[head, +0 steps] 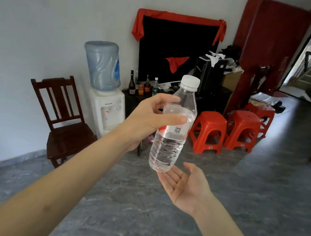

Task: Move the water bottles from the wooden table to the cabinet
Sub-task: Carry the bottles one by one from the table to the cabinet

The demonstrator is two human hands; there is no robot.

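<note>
Both hands: left hand [151, 117] grips bottle [173, 127]; right hand [183, 187] open-palmed beneath.

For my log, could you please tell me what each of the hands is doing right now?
Left hand: grips the water bottle around its upper body.
Right hand: open, palm up, under the bottle's base.

Left hand [151, 117] raised on an outstretched arm, thumb and fingers curled around a bottle [171, 127]; right hand [183, 185] palm up, fingers relaxed, beneath its base
</note>
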